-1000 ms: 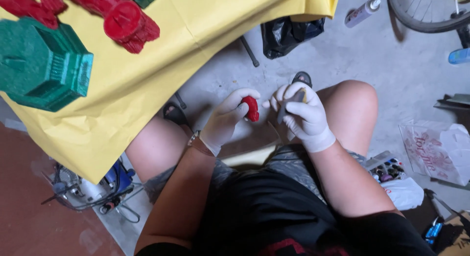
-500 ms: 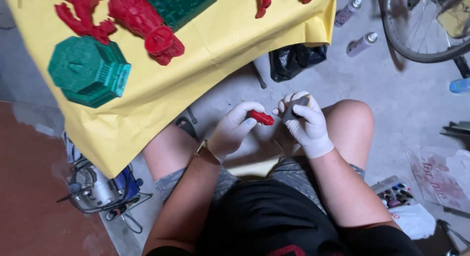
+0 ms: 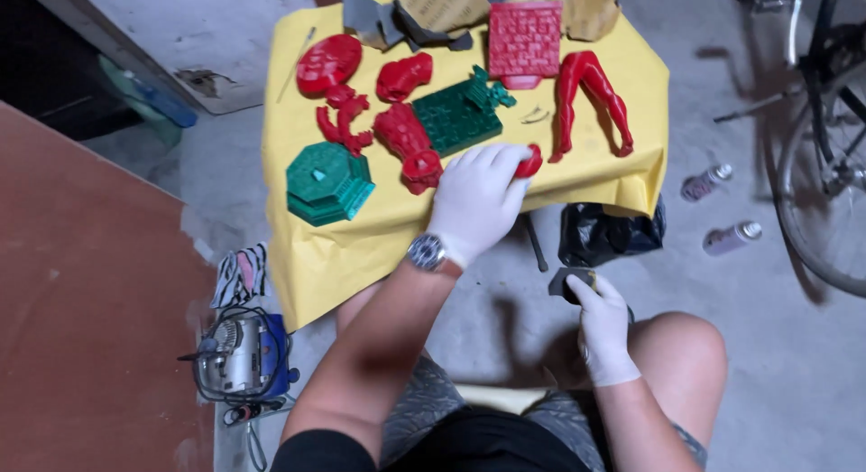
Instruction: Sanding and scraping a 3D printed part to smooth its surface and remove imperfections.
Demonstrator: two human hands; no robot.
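Two gloved hands: left hand (image 3: pixel 476 199) grips small red piece (image 3: pixel 529 161) over yellow-covered table (image 3: pixel 361 246); right hand (image 3: pixel 603 328) pinches grey sanding scrap (image 3: pixel 570 281) above knee.

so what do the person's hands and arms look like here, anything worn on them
Both hands wear thin white disposable gloves that end at the wrist: the left hand and the right hand. The left wrist carries a round silver metal wristwatch with a dark dial, just below the glove cuff. The forearms are bare, with no sleeves reaching them. No rings, markings or bands show over the gloves.
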